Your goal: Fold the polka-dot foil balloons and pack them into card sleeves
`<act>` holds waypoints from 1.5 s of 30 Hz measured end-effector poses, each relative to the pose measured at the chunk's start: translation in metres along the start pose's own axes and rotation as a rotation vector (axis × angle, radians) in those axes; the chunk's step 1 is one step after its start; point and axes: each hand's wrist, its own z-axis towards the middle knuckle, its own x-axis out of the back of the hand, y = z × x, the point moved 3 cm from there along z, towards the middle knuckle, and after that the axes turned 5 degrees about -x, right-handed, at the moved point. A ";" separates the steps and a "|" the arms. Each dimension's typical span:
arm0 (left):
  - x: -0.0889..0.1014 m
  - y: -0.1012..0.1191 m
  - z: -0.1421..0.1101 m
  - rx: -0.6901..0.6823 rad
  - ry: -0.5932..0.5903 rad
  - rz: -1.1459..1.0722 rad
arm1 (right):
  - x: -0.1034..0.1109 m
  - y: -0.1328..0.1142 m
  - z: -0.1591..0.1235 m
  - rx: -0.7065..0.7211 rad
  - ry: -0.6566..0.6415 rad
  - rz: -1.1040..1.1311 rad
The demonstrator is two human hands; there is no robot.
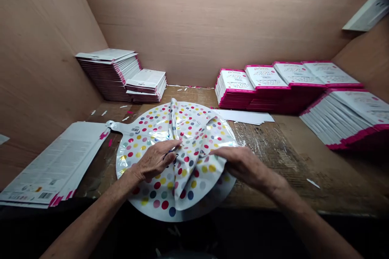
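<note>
A round, flat foil balloon [154, 194] with coloured dots on white lies at the table's front edge, its neck pointing left. It seems to lie on another of its kind, though layers are hard to separate. Its upper sheet is creased and partly folded over in the middle. My left hand [158, 160] rests on the balloon left of the crease, thumb apart from the fingers; a small dark mark or cord shows between them. My right hand [244, 164] grips the raised right edge of the folded sheet, its lower fingers hidden beneath the hand.
Flat white-and-pink packs are stacked at back left [105, 75], at back right [264, 89] and at far right [349, 117]. More white sleeves [57, 166] fan out at left. White strips [246, 116] lie behind the balloon. Wooden walls [194, 20] enclose the table.
</note>
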 end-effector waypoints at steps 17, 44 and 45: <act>-0.011 0.004 0.001 -0.211 -0.155 0.097 | 0.010 0.014 -0.002 0.029 -0.186 0.111; -0.001 -0.050 0.050 0.790 0.352 -0.325 | -0.027 0.113 0.026 -0.802 0.353 0.525; -0.002 -0.052 0.051 0.793 0.351 -0.319 | -0.031 0.112 0.017 -0.792 0.350 0.523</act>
